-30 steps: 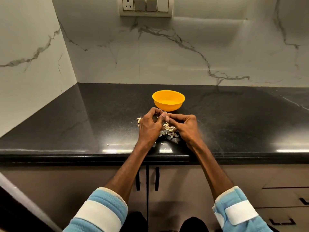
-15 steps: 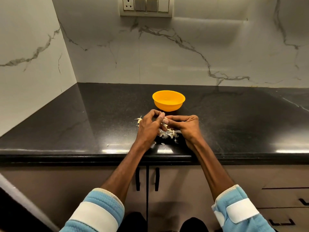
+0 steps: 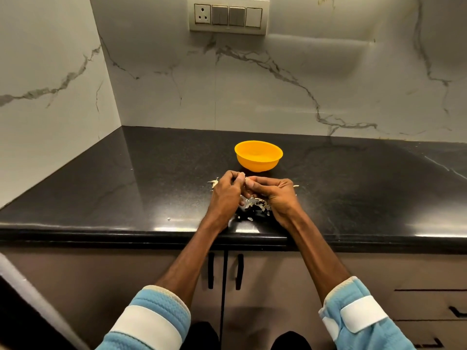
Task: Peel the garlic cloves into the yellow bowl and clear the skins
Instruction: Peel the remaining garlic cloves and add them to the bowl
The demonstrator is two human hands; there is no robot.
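Garlic clove (image 3: 244, 177) mid-peel, little had shifted

Left hand (image 3: 226, 192) and right hand (image 3: 278, 195) kept a pinching grip on it at 6 o'clock from the yellow bowl (image 3: 258, 157). Skins (image 3: 255, 205) lay beneath on the bench (image 3: 126, 185), so peeling seemed unfinished.

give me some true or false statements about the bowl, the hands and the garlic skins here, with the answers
1. The yellow bowl stands upright on the black countertop, beyond the hands. True.
2. The left hand lies flat and open on the countertop. False: its fingers are curled and meet those of the right hand on a small pale garlic clove.
3. Loose garlic skins lie on the countertop between the hands. True.
4. The right hand reaches into the bowl. False: it is on the near side of the bowl, apart from it.
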